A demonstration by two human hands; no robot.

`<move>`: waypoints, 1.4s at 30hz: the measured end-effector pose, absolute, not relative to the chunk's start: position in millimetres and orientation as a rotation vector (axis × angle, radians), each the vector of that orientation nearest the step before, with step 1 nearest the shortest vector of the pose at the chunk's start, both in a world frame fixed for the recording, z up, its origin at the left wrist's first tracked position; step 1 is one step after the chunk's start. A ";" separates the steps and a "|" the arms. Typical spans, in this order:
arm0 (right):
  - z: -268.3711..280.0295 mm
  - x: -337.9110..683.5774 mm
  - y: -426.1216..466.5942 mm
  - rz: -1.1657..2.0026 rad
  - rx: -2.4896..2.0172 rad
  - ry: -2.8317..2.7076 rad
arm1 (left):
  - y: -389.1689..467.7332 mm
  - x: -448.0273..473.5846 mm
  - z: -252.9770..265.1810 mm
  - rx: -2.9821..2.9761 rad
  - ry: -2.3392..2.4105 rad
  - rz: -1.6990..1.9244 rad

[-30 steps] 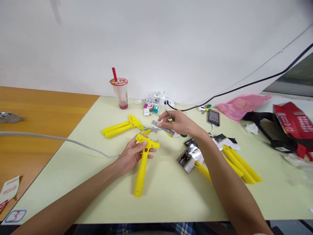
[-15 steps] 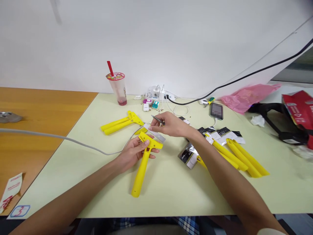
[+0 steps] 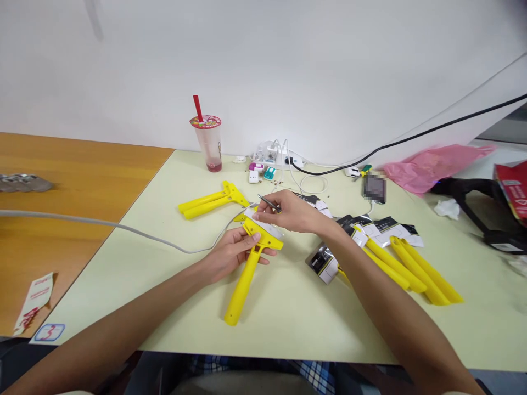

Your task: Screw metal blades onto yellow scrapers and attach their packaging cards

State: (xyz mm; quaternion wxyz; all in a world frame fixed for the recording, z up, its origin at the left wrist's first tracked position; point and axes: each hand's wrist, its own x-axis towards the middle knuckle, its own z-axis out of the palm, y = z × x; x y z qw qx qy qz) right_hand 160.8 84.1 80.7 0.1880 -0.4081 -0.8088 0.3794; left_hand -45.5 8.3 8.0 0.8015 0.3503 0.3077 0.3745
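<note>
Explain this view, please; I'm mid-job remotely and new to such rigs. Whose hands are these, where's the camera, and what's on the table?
There is no machine here: these are one person's bare hands, seen by one head-worn camera looking forward and down. The left hand holds a yellow scraper-like tool, its handle pointing back toward the person. The right hand has a slim dark tool between its fingers, with its fingertips at a thin, flat plate along the yellow tool's head. On the pale tabletop, more yellow tools lie to the left; yellow handles and black-and-white packaging lie to the right. Farther back is a drink cup.
</note>
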 end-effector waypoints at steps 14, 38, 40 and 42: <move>84.0 161.2 81.7 1.123 -1.136 -2.395 | 9.0 -45.7 6.5 0.757 0.669 0.813; 91.3 169.8 86.3 1.179 -0.966 -2.502 | 10.9 -45.9 8.2 0.740 0.688 0.833; 90.1 171.5 87.3 1.198 -0.916 -2.523 | 9.9 -45.6 7.9 0.774 0.695 0.828; 89.7 173.3 88.1 1.229 -0.883 -2.541 | 9.0 -45.2 8.1 0.797 0.700 0.828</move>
